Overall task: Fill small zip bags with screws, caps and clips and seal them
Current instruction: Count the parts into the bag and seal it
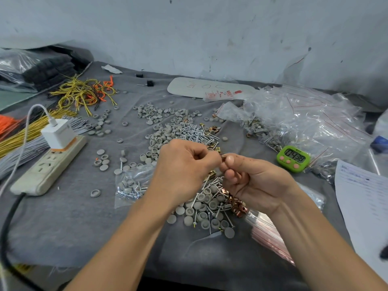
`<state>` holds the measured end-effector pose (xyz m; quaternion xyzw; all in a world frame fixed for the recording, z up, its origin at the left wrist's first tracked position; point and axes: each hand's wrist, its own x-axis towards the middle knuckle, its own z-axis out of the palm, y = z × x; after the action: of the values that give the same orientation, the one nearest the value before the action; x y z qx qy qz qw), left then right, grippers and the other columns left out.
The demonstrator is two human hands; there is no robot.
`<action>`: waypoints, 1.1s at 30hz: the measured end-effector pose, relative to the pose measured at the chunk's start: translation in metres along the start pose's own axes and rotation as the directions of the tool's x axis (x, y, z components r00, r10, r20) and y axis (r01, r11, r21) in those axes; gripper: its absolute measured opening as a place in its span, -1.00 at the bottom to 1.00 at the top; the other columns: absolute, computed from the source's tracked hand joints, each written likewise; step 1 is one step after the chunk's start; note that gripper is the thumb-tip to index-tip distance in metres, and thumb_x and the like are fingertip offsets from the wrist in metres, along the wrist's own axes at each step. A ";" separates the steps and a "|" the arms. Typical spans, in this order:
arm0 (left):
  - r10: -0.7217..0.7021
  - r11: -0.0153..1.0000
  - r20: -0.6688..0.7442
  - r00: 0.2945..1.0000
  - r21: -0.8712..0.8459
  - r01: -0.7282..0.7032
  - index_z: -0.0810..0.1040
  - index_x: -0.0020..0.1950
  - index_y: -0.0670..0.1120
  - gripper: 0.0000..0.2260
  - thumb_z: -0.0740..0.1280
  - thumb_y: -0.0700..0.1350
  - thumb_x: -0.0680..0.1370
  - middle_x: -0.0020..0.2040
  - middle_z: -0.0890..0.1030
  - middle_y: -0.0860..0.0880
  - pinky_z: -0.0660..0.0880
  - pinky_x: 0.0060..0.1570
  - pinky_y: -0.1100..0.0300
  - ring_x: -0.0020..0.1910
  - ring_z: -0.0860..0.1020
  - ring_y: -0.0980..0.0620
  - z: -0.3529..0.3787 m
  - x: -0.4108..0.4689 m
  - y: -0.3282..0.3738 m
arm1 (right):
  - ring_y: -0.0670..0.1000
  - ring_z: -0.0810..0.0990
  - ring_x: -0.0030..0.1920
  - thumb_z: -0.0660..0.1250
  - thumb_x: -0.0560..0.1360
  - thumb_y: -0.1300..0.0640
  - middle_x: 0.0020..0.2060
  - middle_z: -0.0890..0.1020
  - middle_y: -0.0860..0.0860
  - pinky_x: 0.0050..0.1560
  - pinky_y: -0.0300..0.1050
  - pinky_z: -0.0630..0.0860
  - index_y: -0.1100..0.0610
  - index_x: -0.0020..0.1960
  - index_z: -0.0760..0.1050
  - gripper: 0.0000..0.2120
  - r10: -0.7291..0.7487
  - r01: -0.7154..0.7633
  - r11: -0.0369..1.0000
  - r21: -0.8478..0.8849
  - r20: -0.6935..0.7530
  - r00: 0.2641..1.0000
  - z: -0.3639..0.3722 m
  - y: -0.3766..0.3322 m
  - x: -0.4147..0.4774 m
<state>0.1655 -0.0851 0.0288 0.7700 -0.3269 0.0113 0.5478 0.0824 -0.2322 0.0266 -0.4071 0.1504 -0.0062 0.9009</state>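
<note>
My left hand [184,166] and my right hand [252,181] meet above the grey cloth, fingers curled, pinching a small metal clip [223,156] between them. Below them lies a heap of grey caps [201,208], silver screws [212,183] and copper clips [238,205]. A filled small zip bag [131,185] lies left of my left wrist. A stack of empty zip bags [270,234] with red strips sits under my right forearm. More caps [159,122] and screws [195,132] are spread farther back.
A white power strip [48,166] with a charger [58,133] lies at the left, beside bundles of yellow, grey and orange wire ties [84,93]. A green timer [293,158] stands right. A pile of filled bags [304,120] and a paper sheet [365,198] occupy the right.
</note>
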 end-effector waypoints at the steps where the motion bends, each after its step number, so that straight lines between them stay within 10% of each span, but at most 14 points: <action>1: -0.013 1.000 -0.006 1.000 -0.019 0.013 0.46 -0.50 -0.07 -0.64 0.42 -0.08 0.48 -0.59 0.32 0.10 0.22 -0.52 0.32 -0.57 0.25 0.17 -0.002 0.000 -0.002 | -0.05 0.61 -0.44 0.44 0.28 0.34 -0.34 0.64 0.15 -0.44 -0.28 0.55 0.27 -0.22 0.63 -0.92 -0.024 0.025 1.000 0.017 -0.040 0.999 -0.003 -0.001 0.001; 5: -0.053 0.992 -0.053 0.997 0.108 0.058 0.44 -0.47 -0.06 -0.64 0.38 -0.05 0.51 -0.59 0.35 0.11 0.25 -0.48 0.37 -0.57 0.30 0.18 -0.007 0.001 -0.014 | -0.04 0.60 -0.44 0.47 0.42 0.37 -0.31 0.70 0.13 -0.42 -0.26 0.51 0.21 -0.12 0.61 -0.88 -0.215 0.086 0.912 -0.402 -0.287 0.934 -0.011 -0.002 0.010; 8: -0.023 0.945 -0.046 0.999 0.326 0.036 0.60 -0.32 0.06 -0.76 0.38 0.03 0.55 -0.48 0.50 0.16 0.29 -0.37 0.27 -0.43 0.45 0.21 -0.002 0.002 -0.022 | -0.16 0.59 -0.42 0.53 0.43 0.20 -0.34 0.72 -0.08 -0.37 -0.26 0.44 0.04 -0.17 0.68 -0.92 -0.500 -0.101 0.426 -0.899 -0.327 0.802 -0.016 0.001 0.017; 11: 0.022 0.901 -0.002 1.000 0.433 -0.019 0.67 -0.12 0.09 -0.86 0.39 0.06 0.59 -0.39 0.51 0.19 0.35 -0.26 0.18 -0.32 0.48 0.19 0.005 0.006 -0.027 | -0.23 0.58 -0.29 0.47 0.50 0.09 -0.31 0.64 -0.26 -0.07 -0.22 0.60 -0.11 -0.02 0.72 -0.87 -0.662 -0.177 0.117 -0.977 -0.210 0.720 -0.016 0.007 0.020; 13: 0.011 0.863 0.033 0.999 0.505 -0.026 0.69 -0.06 0.11 -0.88 0.39 0.10 0.59 -0.35 0.54 0.17 0.38 -0.21 0.15 -0.27 0.52 0.09 0.010 0.009 -0.029 | -0.20 0.60 -0.29 0.42 0.52 0.04 -0.26 0.68 -0.24 -0.03 -0.12 0.62 -0.15 0.01 0.72 -0.86 -0.683 -0.052 0.225 -0.973 -0.196 0.704 -0.015 0.009 0.022; 16: 0.010 0.857 0.059 0.998 0.514 -0.039 0.70 -0.09 0.14 -0.88 0.41 0.12 0.55 -0.36 0.60 0.11 0.45 -0.22 0.15 -0.28 0.56 0.08 0.015 0.012 -0.028 | -0.03 0.65 -0.35 0.38 0.52 -0.07 -0.27 0.75 0.00 -0.20 -0.04 0.52 -0.18 -0.09 0.72 -0.87 -0.467 0.138 0.531 -0.836 -0.153 0.871 -0.008 0.014 0.020; 21: -0.051 0.915 0.091 0.995 0.403 0.010 0.72 -0.08 0.16 -0.94 0.52 0.04 0.46 -0.29 0.66 0.18 0.52 -0.14 0.23 -0.25 0.59 0.23 0.011 0.015 -0.026 | -0.03 0.67 -0.40 0.45 0.49 0.09 -0.36 0.72 0.07 -0.40 -0.29 0.46 -0.04 -0.20 0.74 -0.87 -0.477 0.168 0.566 -0.807 -0.155 0.865 -0.007 0.016 0.021; 28: -0.147 0.923 0.281 0.948 0.384 0.030 0.41 0.45 0.34 -0.31 0.48 0.06 0.34 0.44 0.42 0.28 0.37 0.23 0.24 0.17 0.49 0.25 -0.034 0.013 -0.034 | -0.06 0.60 -0.47 0.52 0.47 0.19 -0.35 0.72 0.09 -0.42 -0.32 0.46 0.08 -0.24 0.73 -0.88 -0.527 0.153 0.624 -0.766 -0.269 0.806 -0.012 0.008 0.023; 33: -0.314 0.807 0.422 0.851 0.590 0.005 0.02 0.63 0.29 0.06 0.58 -0.02 0.30 0.61 0.19 0.16 0.36 0.42 0.10 0.48 0.34 0.07 -0.042 0.009 -0.045 | 0.00 0.71 -0.36 0.53 0.44 0.22 -0.36 0.72 0.05 -0.32 -0.19 0.52 0.00 -0.24 0.73 -0.86 -0.531 0.125 0.604 -0.787 -0.280 0.799 -0.007 0.011 0.028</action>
<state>0.2102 -0.0457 0.0118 0.8990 -0.3702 -0.1395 0.1879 0.1056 -0.2334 0.0064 -0.7391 0.2814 -0.2199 0.5712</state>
